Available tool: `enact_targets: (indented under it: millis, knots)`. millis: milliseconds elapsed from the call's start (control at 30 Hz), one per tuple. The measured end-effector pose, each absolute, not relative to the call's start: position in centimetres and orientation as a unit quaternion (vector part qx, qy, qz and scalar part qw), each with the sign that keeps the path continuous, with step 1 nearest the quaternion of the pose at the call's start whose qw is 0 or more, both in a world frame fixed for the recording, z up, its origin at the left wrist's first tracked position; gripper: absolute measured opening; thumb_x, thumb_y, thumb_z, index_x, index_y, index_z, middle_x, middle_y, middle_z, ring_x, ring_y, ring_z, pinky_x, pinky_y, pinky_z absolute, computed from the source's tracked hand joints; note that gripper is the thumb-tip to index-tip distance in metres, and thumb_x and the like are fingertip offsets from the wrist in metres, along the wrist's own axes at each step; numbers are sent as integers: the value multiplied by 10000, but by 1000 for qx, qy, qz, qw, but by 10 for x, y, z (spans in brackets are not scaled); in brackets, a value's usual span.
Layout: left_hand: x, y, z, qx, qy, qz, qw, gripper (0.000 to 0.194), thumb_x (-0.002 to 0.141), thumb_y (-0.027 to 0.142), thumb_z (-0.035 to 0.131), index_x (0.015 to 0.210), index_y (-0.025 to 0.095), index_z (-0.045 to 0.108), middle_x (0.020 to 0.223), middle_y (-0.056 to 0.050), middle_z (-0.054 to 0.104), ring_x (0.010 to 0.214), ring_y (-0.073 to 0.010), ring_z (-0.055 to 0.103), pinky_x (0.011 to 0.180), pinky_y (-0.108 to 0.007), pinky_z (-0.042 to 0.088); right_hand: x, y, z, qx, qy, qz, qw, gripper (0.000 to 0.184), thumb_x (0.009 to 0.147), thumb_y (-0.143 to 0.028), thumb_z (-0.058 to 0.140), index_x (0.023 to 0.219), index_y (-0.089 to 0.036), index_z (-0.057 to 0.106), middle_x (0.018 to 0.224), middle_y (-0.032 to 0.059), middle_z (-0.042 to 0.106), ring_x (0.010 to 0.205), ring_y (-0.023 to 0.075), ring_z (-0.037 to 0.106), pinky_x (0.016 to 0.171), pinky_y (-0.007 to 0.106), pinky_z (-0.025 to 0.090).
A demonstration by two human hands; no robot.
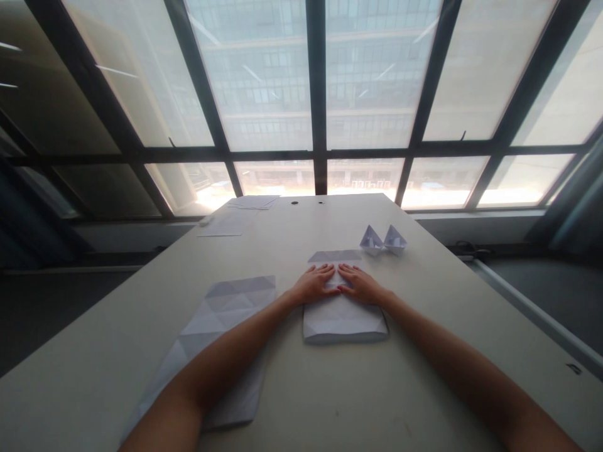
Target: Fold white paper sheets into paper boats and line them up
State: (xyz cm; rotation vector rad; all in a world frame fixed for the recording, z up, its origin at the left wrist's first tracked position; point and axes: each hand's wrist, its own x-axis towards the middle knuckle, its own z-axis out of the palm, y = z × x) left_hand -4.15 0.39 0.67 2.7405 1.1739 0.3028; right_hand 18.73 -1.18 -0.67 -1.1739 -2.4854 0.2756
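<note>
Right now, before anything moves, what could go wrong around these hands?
Uneven pressure could skew the folded paper, since the left hand and right hand both lie flat on it.
The left forearm crosses over the creased sheet, so drawing back might drag or crumple it.
The two small pointed paper pieces stand just beyond the right hand; a forward sweep could perhaps knock them.

Paper (343, 317) on table (301, 402), another sheet (226, 317) left; paper shapes (394, 240) behind right
</note>
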Motion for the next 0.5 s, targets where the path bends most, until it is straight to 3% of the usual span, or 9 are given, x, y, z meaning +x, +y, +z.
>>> enact_targets:
  millis: [300, 500]
  knots:
    - [-43, 4, 12, 920, 373, 105, 66, 649, 930, 662, 495, 1504, 372, 410, 1553, -8, 419, 1454, -271, 347, 1181, -451, 268, 189, -11, -6, -403, -889, 102, 190, 609, 965, -417, 523, 1510, -166, 416, 1555, 150, 384, 1465, 265, 319, 1207, 473, 243]
    - [-39, 0, 16, 916, 377, 121, 59, 613, 923, 681, 500, 1474, 417, 446, 1502, 12, 493, 1411, -281, 418, 1165, -444, 310, 189, -15, 1, -392, -892, 94, 206, 582, 953, -457, 565, 1468, -196, 486, 1509, 135, 465, 1428, 273, 389, 1187, 461, 294]
